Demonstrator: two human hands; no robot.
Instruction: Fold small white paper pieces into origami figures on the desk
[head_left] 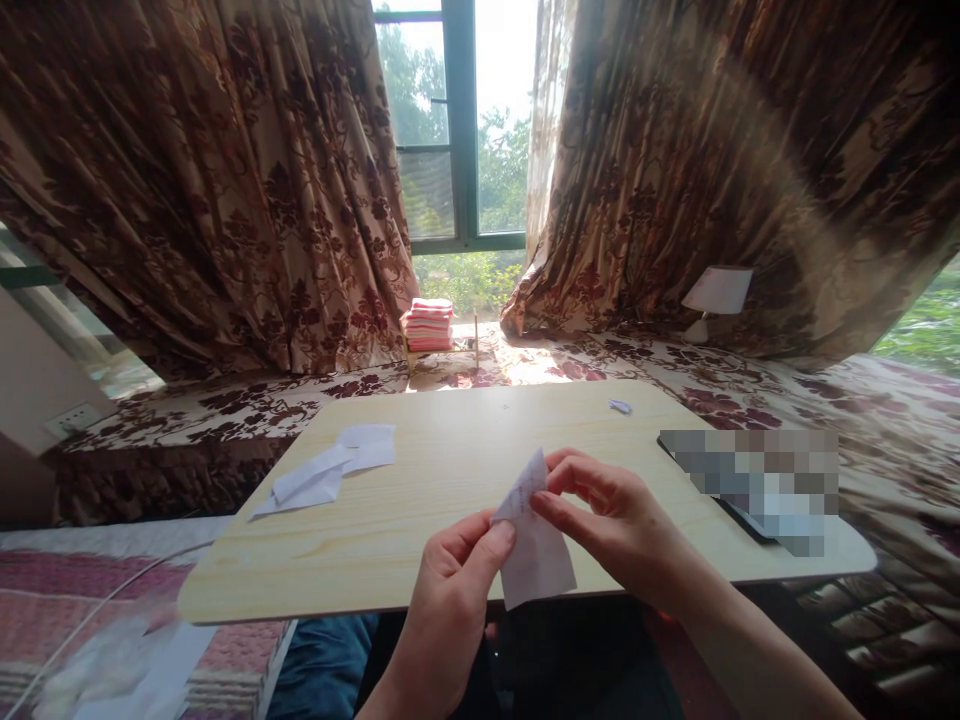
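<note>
I hold a small folded white paper (536, 545) over the near edge of a light wooden table (450, 470). My left hand (450, 590) pinches its left edge between thumb and fingers. My right hand (607, 520) pinches the upper right part, fingers curled. The paper is creased into a pointed shape with faint writing near its top.
A folded white paper plane (311, 485) and a white sheet (367, 445) lie on the table's left. A tiny paper scrap (620, 406) is at the far right, a blurred dark flat item (750, 480) at the right edge. Floral curtains, a window and stacked pink cloths (429, 324) stand behind.
</note>
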